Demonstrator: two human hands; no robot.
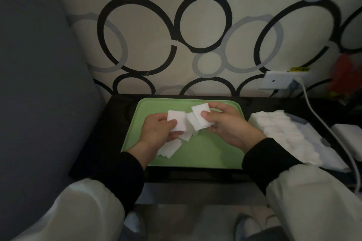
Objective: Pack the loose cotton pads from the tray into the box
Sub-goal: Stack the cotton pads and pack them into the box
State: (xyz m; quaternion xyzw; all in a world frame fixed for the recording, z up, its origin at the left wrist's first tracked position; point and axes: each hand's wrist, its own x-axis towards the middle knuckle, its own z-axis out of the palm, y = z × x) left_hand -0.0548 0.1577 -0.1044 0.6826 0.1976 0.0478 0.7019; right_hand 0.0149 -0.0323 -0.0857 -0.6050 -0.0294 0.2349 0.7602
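Observation:
A light green tray [205, 154] lies on a small black table. Both hands hover over its middle. My left hand [156, 133] pinches a square white cotton pad [176, 121] between thumb and fingers. My right hand [229, 125] grips several white pads [200, 117] fanned out under the thumb. More loose pads [169, 148] lie on the tray below my left hand, partly hidden by it. To the right of the tray stands the box [305, 123], filled with a long row of white pads [284, 133].
The black table [109, 123] stands against a wall with ring-patterned paper. A dark grey cushion fills the left side. At the right are a white wall socket [282, 81], a white cable [329, 133] running past the box, and a white object [346, 135].

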